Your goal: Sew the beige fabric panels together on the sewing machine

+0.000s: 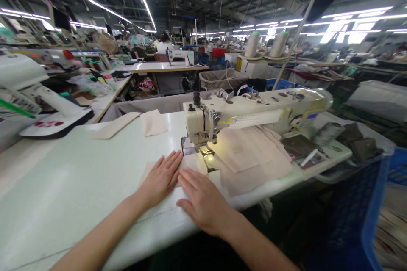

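Left hand flat, ungripping, on cloth | right hand same | cloth at machine needle; seam seemingly barely begun.

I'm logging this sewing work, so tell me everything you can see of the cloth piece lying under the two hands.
The cloth piece is pale beige, thin and looks woven. It lies flat on the white table, its far edge lit at the foot of the sewing machine. The left hand and right hand rest on it palms down, side by side, hiding most of it. A corner shows beside the left hand.
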Demonstrator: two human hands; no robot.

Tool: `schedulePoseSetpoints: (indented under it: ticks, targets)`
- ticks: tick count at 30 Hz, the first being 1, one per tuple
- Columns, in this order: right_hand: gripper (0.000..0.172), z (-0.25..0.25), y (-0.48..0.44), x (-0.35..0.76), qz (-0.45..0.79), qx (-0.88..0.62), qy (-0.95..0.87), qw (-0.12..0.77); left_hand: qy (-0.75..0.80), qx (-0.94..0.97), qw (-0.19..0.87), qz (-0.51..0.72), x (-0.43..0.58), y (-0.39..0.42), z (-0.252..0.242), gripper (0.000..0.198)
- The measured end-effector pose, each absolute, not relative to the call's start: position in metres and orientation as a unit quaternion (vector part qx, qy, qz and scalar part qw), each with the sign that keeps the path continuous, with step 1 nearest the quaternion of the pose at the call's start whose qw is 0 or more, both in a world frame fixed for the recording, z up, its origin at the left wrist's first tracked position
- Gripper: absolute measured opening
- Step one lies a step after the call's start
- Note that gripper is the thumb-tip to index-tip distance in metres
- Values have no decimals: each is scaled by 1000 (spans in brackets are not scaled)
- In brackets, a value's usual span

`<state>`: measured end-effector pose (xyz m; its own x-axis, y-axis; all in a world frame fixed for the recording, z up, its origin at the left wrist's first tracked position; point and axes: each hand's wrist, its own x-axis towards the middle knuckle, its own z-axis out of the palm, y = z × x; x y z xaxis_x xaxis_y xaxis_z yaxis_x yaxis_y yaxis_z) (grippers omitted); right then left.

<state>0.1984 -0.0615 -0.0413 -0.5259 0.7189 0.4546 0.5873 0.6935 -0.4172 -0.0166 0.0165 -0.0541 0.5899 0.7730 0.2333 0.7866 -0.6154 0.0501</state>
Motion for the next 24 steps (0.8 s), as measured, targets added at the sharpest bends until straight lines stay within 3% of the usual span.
schedulePoseSetpoints:
  ticks: [3,11,19,24]
  targets:
    - [63,-48,-65,186,121,-423,-857,268,-443,-890,40,-98,-22,11,-63,58]
    - [50,-51,-54,232,85,-526,-823,196,-442,-891,60,-89,-11,5,-48,54]
    - [51,-61,-54,232,42,-505,-828,240,-377,-912,-2,-160,45,-1,-34,37]
    - [37,-59,-54,235,41,-492,-822,284,-379,-908,-18,-176,49,7,-34,36]
